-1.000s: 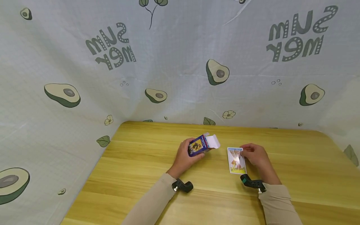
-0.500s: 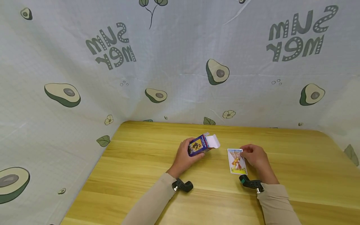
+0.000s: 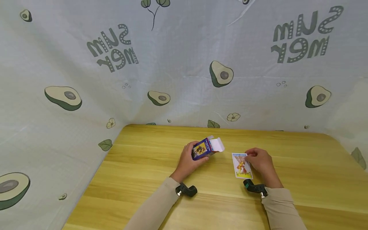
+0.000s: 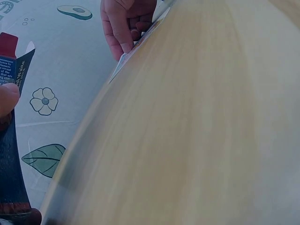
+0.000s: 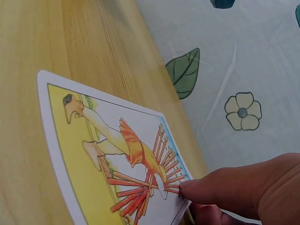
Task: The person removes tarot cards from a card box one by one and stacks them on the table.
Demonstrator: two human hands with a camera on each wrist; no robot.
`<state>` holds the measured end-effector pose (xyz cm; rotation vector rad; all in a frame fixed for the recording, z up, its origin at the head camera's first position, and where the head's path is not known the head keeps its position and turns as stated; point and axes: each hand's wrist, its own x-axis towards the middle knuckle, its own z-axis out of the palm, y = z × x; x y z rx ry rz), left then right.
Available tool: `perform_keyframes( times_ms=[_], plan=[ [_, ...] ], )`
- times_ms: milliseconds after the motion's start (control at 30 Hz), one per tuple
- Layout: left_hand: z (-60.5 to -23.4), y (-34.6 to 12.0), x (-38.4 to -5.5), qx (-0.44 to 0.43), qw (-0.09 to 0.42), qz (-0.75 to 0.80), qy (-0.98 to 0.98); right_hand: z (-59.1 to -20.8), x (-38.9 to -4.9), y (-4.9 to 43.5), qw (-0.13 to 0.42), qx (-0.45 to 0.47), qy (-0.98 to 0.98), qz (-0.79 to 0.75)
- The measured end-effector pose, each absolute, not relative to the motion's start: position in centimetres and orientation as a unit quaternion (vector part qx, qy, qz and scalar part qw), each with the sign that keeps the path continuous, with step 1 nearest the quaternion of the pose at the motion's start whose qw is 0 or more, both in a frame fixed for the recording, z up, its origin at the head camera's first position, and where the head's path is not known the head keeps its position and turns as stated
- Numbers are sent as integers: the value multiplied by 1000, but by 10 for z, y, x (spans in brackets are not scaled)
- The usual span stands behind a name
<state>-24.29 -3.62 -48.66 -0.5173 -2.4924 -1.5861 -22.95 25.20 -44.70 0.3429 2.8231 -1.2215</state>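
My left hand (image 3: 187,161) grips a blue card box (image 3: 201,149) from its left side, thumb along the near edge. The box is tilted, and its white end flap (image 3: 217,144) hangs open toward the right. In the left wrist view, part of the box (image 4: 8,159) shows at the left border with the thumb on it. My right hand (image 3: 261,160) pinches an illustrated tarot card (image 3: 242,166) at its upper right edge. The picture on the card (image 5: 136,150), a figure with a bundle of sticks, faces up in the right wrist view, thumb on top and fingers mostly hidden beneath.
Both hands are over a yellow wood-grain table (image 3: 143,166). A pale curtain (image 3: 178,64) printed with avocados hangs behind it and along the left side. Black wrist cameras sit at both cuffs.
The card in my right hand has shifted slightly down toward me, and its glare has gone. The right wrist has moved a little left. My left hand and the box stay almost still.
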Motion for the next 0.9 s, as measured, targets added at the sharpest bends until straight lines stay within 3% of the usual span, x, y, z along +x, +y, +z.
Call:
perform_keyframes(
  times_ms=[900],
  plan=[
    [-486, -37, -243, -176, 73, -531, -826, -452, -232, 253, 11, 106, 917, -384]
  ],
)
